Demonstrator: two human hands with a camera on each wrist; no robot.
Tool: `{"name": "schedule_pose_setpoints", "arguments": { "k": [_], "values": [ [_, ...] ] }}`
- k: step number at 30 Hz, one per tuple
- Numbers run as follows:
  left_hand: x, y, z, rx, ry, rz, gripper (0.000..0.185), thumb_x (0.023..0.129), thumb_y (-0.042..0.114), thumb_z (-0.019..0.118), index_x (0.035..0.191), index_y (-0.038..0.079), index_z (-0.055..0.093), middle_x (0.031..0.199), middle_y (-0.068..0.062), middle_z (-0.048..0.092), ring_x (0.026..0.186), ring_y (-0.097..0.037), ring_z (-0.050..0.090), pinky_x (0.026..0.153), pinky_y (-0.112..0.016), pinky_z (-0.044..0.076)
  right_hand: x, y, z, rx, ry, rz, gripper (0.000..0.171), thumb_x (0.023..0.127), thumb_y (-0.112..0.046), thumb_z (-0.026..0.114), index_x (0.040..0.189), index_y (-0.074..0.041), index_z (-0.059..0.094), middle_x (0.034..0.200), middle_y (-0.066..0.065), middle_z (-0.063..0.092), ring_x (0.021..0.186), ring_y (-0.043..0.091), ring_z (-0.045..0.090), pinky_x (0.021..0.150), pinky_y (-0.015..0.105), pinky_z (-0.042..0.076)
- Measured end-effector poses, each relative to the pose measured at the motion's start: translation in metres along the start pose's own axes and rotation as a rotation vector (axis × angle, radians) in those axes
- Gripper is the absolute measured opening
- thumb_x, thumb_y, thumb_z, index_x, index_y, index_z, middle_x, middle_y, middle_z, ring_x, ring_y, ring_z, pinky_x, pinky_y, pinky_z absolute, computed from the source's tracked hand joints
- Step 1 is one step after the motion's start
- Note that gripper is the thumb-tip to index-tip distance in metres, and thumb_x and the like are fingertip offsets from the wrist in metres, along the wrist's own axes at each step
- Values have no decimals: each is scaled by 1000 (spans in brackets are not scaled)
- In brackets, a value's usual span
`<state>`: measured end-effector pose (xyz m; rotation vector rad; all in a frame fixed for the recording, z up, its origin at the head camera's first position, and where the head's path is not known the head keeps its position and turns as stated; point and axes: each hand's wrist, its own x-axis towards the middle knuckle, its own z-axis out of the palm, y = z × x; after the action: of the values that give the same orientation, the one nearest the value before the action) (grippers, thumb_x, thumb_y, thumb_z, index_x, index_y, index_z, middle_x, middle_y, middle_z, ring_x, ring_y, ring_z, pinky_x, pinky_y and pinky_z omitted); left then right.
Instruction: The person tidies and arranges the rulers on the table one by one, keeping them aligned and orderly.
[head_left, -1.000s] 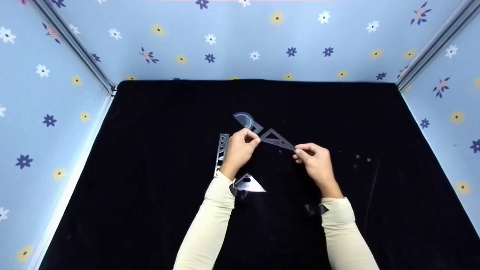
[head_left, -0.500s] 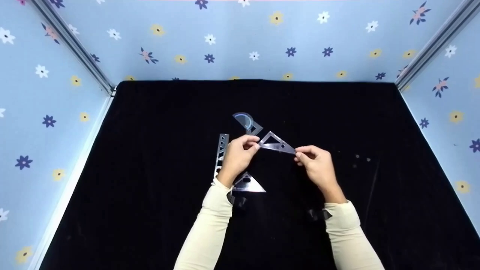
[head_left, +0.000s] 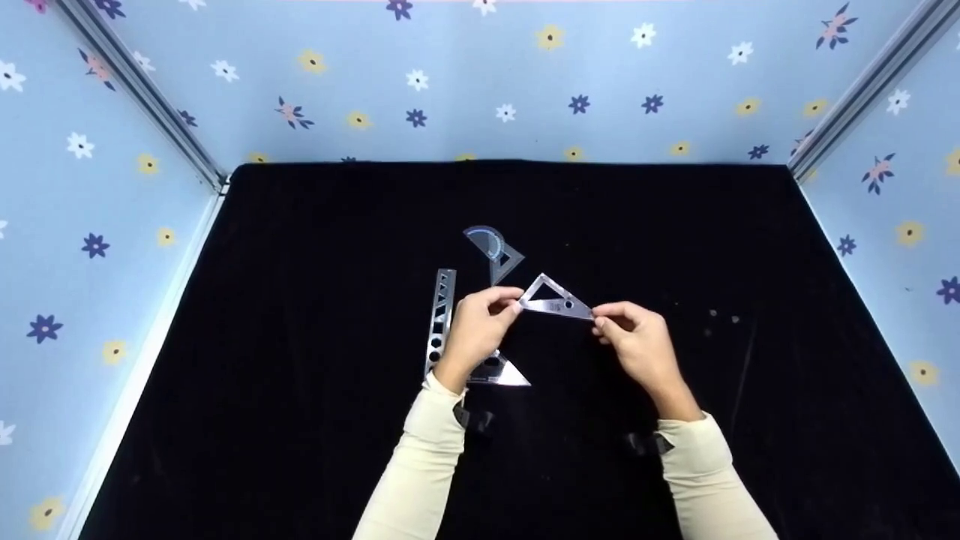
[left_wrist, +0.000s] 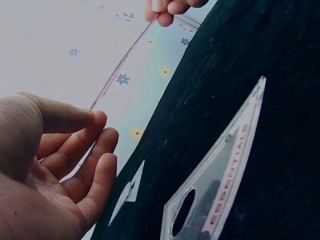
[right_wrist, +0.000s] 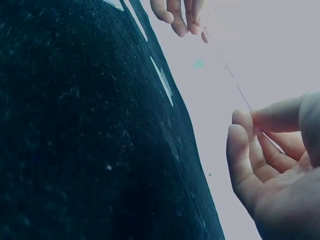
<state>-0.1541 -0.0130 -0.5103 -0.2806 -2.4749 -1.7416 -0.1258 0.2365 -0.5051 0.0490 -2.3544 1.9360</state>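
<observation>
A clear triangle [head_left: 553, 301] is being pinched at opposite corners by the left hand [head_left: 474, 328] and right hand [head_left: 637, 341], above the black cloth [head_left: 300, 337] (a second triangle [head_left: 501, 371] is lying below); a ruler [head_left: 440, 319] is lying beside.

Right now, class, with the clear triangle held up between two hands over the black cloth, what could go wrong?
1. The triangle is held only by its tips: the left hand and the right hand each pinch one corner. Such a small grip could slip, and it might fall.
2. Pulled or twisted, the thin plastic may bend or snap.
3. Below lie a second triangle, a ruler and a protractor; a dropped piece could strike or scratch them.
</observation>
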Motion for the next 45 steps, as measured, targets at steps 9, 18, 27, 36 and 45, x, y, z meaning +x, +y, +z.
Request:
{"name": "schedule_pose_setpoints", "arguments": {
  "k": [9,18,27,36,45],
  "values": [
    [-8,2,3,7,-21,8,19,87,5,72,105,9,78,85,3,72,81,-9,64,78,-27,52,-6,-2,-5,-14,9,-11,11,89,8,69,100,10,72,93,25,70,73,21,68,67,35,59],
    [-18,1,6,-8,-33,13,18,88,6,73,105,8,78,87,2,73,81,-10,65,78,-28,53,-20,-31,-8,-33,-28,1,13,89,11,66,101,14,70,94,30,68,76,25,69,68,35,59],
    [-24,5,11,-24,-63,23,19,88,7,73,107,8,77,89,2,74,82,-10,67,79,-27,54,-24,-32,-19,-15,-42,-21,12,88,12,67,99,14,69,94,35,66,75,21,69,68,33,59],
    [-29,7,12,-39,-68,45,20,89,4,72,108,6,77,91,1,74,85,-13,67,81,-29,55,-26,-30,-23,-13,-66,-22,12,87,13,68,99,15,69,89,32,67,73,21,68,66,26,57],
    [-31,10,12,-51,-92,52,20,89,5,70,108,7,77,95,1,73,87,-10,66,82,-27,54,-24,-6,-30,6,-65,-11,15,86,7,73,101,9,72,89,25,69,72,19,67,66,30,58]
  ]
}}
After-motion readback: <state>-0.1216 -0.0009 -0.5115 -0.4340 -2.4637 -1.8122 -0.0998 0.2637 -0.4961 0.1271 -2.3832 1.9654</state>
